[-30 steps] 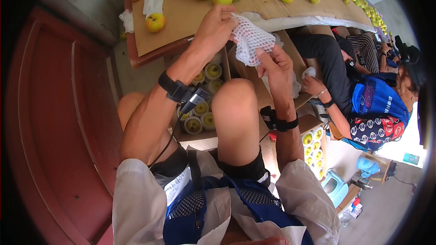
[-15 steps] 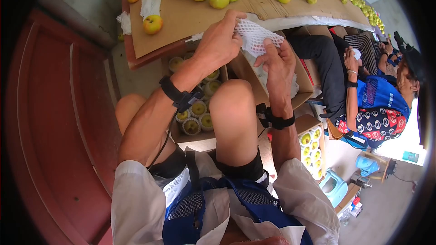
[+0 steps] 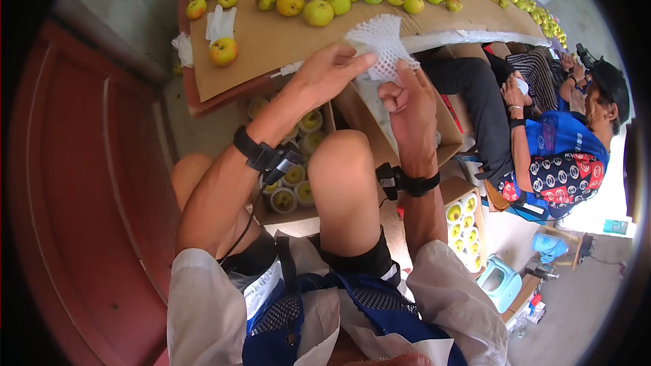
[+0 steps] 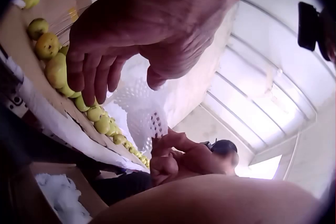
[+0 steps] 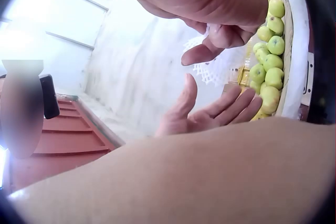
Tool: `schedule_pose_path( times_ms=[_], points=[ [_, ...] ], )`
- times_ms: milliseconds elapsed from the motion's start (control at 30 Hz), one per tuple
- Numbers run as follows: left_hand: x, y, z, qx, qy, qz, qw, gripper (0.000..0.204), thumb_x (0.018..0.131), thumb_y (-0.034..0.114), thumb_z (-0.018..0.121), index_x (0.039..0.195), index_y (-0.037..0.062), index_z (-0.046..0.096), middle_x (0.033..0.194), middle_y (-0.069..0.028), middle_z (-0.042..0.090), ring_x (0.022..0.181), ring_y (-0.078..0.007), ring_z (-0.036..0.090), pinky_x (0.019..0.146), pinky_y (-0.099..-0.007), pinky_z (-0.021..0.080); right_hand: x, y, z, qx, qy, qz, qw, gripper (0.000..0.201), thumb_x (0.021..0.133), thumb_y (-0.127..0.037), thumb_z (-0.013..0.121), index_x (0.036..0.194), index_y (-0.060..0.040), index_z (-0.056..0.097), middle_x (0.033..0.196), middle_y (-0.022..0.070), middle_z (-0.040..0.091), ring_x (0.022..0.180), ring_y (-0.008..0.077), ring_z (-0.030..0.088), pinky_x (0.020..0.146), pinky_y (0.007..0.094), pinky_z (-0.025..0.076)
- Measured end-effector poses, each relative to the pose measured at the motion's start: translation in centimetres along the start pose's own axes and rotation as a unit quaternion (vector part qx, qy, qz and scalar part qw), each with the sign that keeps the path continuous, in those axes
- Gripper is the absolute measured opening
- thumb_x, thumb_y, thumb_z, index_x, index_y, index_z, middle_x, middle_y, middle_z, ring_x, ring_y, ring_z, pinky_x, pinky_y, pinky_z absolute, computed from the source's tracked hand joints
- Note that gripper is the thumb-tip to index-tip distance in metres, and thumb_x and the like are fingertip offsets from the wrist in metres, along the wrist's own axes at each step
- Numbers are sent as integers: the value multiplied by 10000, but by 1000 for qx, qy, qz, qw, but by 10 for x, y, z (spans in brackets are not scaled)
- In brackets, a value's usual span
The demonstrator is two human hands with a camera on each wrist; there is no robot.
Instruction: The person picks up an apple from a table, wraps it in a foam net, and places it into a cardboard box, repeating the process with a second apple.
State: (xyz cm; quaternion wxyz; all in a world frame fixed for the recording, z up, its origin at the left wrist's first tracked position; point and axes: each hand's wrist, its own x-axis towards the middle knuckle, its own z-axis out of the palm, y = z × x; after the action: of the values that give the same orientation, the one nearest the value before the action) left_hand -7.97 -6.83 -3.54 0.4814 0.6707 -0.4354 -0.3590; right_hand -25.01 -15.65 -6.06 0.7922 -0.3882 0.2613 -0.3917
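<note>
A white foam net (image 3: 384, 46), spread wide at its far end, stands up between the two hands. My right hand (image 3: 415, 105) pinches its near edge between thumb and fingers, the other fingers curled. Beside the net, my left hand (image 3: 329, 74) is open, the thumb pointing toward the mesh; in the left wrist view the fingers of this left hand (image 4: 142, 40) are spread apart from the thumb, with the net (image 4: 142, 108) below them. In the right wrist view the net (image 5: 212, 69) is partly hidden behind the right hand (image 5: 218, 19).
Loose apples (image 3: 319, 13) lie on the cardboard-covered table (image 3: 271, 41). Below its edge stands a box of netted apples (image 3: 293, 175), near my knee (image 3: 342, 176). An open carton (image 3: 444, 125) is under my right hand. Another person (image 3: 566, 135) sits at the right.
My left hand has let go of the net and drawn back slightly; the net's far end now fans upward. The person at the right has lowered their hands a little.
</note>
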Motion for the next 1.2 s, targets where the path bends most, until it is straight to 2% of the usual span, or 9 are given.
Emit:
schedule_pose_path(
  times_ms=[67,267,333,433,533,633,833,933,1200],
  points=[
    [-7,9,7,-126,-37,10,991,501,981,348,707,1264,-56,615,1136,-127,703,994,-200,657,931,-385,511,-7,2,12,-12,-29,16,999,141,1025,-154,614,1106,-38,613,931,41,694,640,142,684,463,211,320],
    [2,-14,13,-316,52,-8,947,365,1014,294,668,1212,-13,672,1108,-70,719,1000,-142,656,899,-317,511,-13,6,14,-73,-67,66,993,240,1026,-200,630,1196,-34,595,986,57,699,719,167,706,505,223,367],
    [2,-13,11,-308,55,-8,950,337,1017,280,664,1186,-10,691,1088,-53,728,976,-123,657,890,-302,512,-13,7,8,-113,-30,83,990,300,1019,-218,638,1247,-30,584,1028,65,694,781,158,706,551,222,389],
    [-1,-4,7,-259,47,-15,965,307,1021,269,660,1159,1,717,1063,-35,739,949,-105,659,877,-289,514,-18,5,12,-266,85,-78,957,378,1011,-227,643,1319,-27,555,1098,79,686,893,142,679,690,227,453],
    [-3,-1,9,-207,19,-22,978,310,1022,277,661,1166,10,723,1057,-28,742,941,-90,655,864,-279,517,-7,3,10,-328,-4,-202,923,344,997,-209,664,1231,22,563,1106,108,686,921,125,651,787,268,510],
    [1,-9,17,-186,-5,-8,982,320,1023,288,660,1172,11,722,1069,-27,740,938,-78,651,857,-273,521,-3,-12,22,-230,-46,-75,969,250,988,-159,675,1153,19,611,1055,78,698,915,111,640,826,271,522],
    [2,-9,18,-175,47,32,983,325,1026,267,643,1169,-21,694,1017,-36,726,878,-93,653,803,-289,541,16,15,22,-219,-19,-195,956,159,971,-76,678,1105,1,643,1010,39,702,883,75,615,795,254,512],
    [2,-8,18,-261,44,11,964,304,1036,226,610,1186,-32,667,1017,-46,717,879,-106,659,787,-304,551,15,18,24,-215,-21,-153,964,139,963,-74,675,1076,-2,637,981,40,694,874,79,604,784,262,509],
    [-1,-5,23,-405,10,-15,914,295,1040,205,612,1223,-27,628,1161,-69,671,1052,-146,641,936,-325,525,15,14,37,-460,9,-312,831,178,895,-64,707,1048,-26,624,946,97,644,858,206,634,780,326,510]
  ],
)
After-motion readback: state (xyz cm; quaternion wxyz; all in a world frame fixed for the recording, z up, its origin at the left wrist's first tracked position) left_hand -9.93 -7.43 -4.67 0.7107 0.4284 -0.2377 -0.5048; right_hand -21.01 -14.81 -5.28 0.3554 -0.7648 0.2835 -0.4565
